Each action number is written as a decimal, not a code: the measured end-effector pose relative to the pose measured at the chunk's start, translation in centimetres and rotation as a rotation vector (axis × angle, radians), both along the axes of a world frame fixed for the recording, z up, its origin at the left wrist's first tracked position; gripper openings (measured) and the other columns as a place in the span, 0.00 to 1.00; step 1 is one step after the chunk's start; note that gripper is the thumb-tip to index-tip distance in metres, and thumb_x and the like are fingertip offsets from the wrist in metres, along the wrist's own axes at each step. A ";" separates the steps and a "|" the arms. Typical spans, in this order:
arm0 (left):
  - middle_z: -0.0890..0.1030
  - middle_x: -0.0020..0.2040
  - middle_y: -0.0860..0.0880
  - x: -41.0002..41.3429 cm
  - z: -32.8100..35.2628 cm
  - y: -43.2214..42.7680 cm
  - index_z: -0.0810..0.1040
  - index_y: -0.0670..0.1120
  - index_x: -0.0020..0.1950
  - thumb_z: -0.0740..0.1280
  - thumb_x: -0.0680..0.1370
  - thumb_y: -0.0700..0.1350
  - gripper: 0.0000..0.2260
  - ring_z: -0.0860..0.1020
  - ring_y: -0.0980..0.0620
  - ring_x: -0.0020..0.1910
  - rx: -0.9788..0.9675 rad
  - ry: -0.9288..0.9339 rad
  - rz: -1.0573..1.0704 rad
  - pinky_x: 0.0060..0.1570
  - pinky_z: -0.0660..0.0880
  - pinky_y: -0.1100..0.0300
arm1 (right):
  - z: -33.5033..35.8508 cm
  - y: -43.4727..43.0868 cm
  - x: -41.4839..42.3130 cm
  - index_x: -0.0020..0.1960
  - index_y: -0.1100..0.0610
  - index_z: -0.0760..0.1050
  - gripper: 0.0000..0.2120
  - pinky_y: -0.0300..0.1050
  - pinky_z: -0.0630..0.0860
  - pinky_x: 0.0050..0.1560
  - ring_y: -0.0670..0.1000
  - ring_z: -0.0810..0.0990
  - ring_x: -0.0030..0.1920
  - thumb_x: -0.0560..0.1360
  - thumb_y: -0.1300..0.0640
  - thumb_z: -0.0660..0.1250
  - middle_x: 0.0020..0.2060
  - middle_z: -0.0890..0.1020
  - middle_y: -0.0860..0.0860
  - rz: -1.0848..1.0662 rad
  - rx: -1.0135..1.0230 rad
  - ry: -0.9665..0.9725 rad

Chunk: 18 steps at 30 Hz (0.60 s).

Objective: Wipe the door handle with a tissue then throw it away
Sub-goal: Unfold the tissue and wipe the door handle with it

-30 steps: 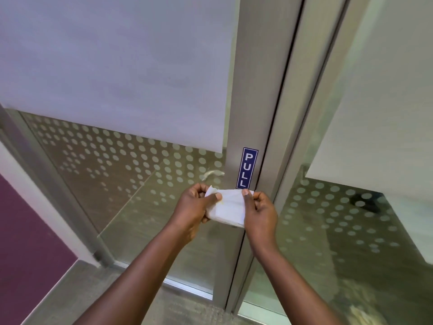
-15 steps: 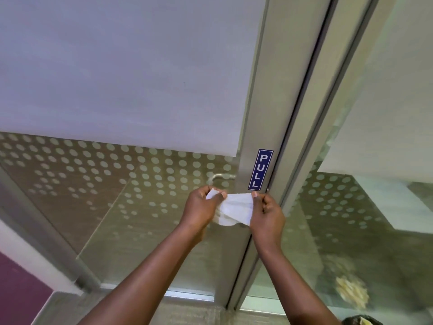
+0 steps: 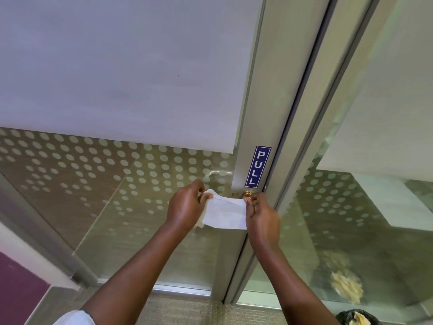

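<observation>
left hand (image 3: 187, 207) + right hand (image 3: 261, 215): pinching thin white tissue (image 3: 225, 213) | round brass knob (image 3: 247, 195) behind

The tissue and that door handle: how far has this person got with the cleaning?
Done: the tissue is out and stretched between the left hand and right hand. In hand: it is held up just below the brass door knob; contact isn't clear, so wiping looks barely begun. Left: wiping, then dropping it in the bin at bottom right.
</observation>
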<state>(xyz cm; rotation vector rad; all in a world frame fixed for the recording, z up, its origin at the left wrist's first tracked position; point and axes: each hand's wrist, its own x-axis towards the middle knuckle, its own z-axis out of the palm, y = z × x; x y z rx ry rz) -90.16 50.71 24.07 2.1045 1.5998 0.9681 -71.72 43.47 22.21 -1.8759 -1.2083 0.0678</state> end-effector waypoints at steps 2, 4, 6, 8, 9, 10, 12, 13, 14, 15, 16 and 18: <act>0.74 0.34 0.59 0.0 -0.4 0.4 0.81 0.45 0.53 0.74 0.81 0.48 0.07 0.75 0.53 0.33 0.030 0.033 -0.015 0.29 0.64 0.62 | -0.3 0.2 0.0 0.54 0.54 0.74 0.09 0.47 0.72 0.34 0.62 0.82 0.37 0.81 0.49 0.63 0.37 0.84 0.56 0.006 -0.030 -0.044; 0.75 0.35 0.58 0.0 -0.7 0.9 0.81 0.45 0.53 0.74 0.82 0.47 0.07 0.75 0.53 0.34 0.044 0.042 -0.029 0.30 0.65 0.63 | -0.5 0.4 0.1 0.55 0.55 0.74 0.10 0.50 0.75 0.35 0.63 0.82 0.38 0.81 0.49 0.63 0.38 0.84 0.57 0.014 -0.035 -0.069; 0.74 0.33 0.59 0.0 -0.9 1.3 0.81 0.46 0.52 0.74 0.82 0.47 0.06 0.73 0.59 0.32 0.034 0.028 -0.036 0.29 0.64 0.63 | -0.5 0.5 0.3 0.55 0.55 0.73 0.10 0.51 0.76 0.35 0.63 0.82 0.38 0.81 0.49 0.63 0.39 0.84 0.57 0.020 -0.028 -0.076; 0.73 0.31 0.59 0.0 -1.0 1.6 0.80 0.46 0.50 0.74 0.82 0.47 0.06 0.72 0.61 0.32 0.022 0.011 -0.039 0.29 0.64 0.62 | -0.6 0.6 0.5 0.55 0.56 0.73 0.11 0.51 0.75 0.35 0.63 0.82 0.38 0.81 0.49 0.63 0.39 0.84 0.57 0.019 -0.027 -0.087; 0.73 0.31 0.59 0.0 -1.1 1.6 0.80 0.46 0.50 0.74 0.82 0.47 0.06 0.72 0.61 0.31 0.022 0.001 -0.038 0.29 0.64 0.62 | -0.6 0.5 0.7 0.55 0.56 0.74 0.11 0.50 0.75 0.35 0.63 0.82 0.37 0.81 0.49 0.63 0.38 0.84 0.58 0.016 -0.024 -0.091; 0.73 0.31 0.59 0.0 -1.2 1.4 0.80 0.46 0.50 0.74 0.82 0.46 0.06 0.72 0.61 0.31 0.025 -0.012 -0.033 0.29 0.64 0.62 | -0.6 0.5 0.7 0.55 0.57 0.74 0.11 0.50 0.74 0.34 0.63 0.82 0.37 0.81 0.48 0.63 0.38 0.84 0.57 0.013 -0.019 -0.092; 0.73 0.31 0.58 0.1 -1.4 1.1 0.79 0.45 0.50 0.73 0.82 0.45 0.06 0.73 0.59 0.31 0.038 -0.043 -0.023 0.29 0.63 0.61 | -0.8 0.3 1.0 0.54 0.57 0.74 0.12 0.49 0.72 0.33 0.63 0.82 0.36 0.81 0.48 0.63 0.37 0.84 0.57 0.004 -0.014 -0.081; 0.74 0.32 0.57 0.1 -1.5 1.0 0.79 0.44 0.50 0.73 0.82 0.44 0.06 0.74 0.57 0.31 0.048 -0.053 -0.021 0.29 0.64 0.60 | -0.9 0.2 1.1 0.53 0.56 0.74 0.12 0.49 0.71 0.33 0.62 0.81 0.36 0.81 0.48 0.63 0.37 0.84 0.56 0.002 -0.016 -0.068; 0.75 0.33 0.55 0.1 -1.6 0.8 0.79 0.44 0.50 0.72 0.83 0.43 0.05 0.75 0.54 0.32 0.058 -0.059 -0.019 0.30 0.66 0.59 | -1.0 0.1 1.2 0.53 0.56 0.74 0.11 0.48 0.71 0.33 0.62 0.81 0.36 0.81 0.48 0.63 0.36 0.83 0.56 -0.001 -0.021 -0.054; 0.75 0.35 0.54 0.0 -1.7 0.8 0.78 0.43 0.51 0.72 0.83 0.42 0.04 0.75 0.52 0.33 0.068 -0.061 -0.019 0.31 0.68 0.58 | -1.0 0.1 1.4 0.53 0.55 0.73 0.10 0.48 0.70 0.33 0.62 0.81 0.36 0.81 0.48 0.63 0.36 0.83 0.56 -0.005 -0.024 -0.042; 0.76 0.36 0.53 0.0 -1.7 0.7 0.78 0.43 0.51 0.71 0.83 0.41 0.04 0.76 0.51 0.34 0.076 -0.058 -0.018 0.32 0.70 0.57 | -1.1 0.0 1.5 0.52 0.55 0.73 0.09 0.48 0.70 0.32 0.62 0.81 0.36 0.81 0.49 0.63 0.35 0.83 0.56 -0.009 -0.023 -0.036; 0.77 0.39 0.53 -0.2 -1.9 0.6 0.78 0.43 0.51 0.69 0.83 0.39 0.02 0.75 0.51 0.35 0.096 -0.048 -0.018 0.33 0.71 0.56 | -1.1 -0.1 1.7 0.52 0.54 0.73 0.08 0.48 0.71 0.32 0.63 0.81 0.36 0.81 0.50 0.63 0.35 0.83 0.57 -0.010 -0.025 -0.043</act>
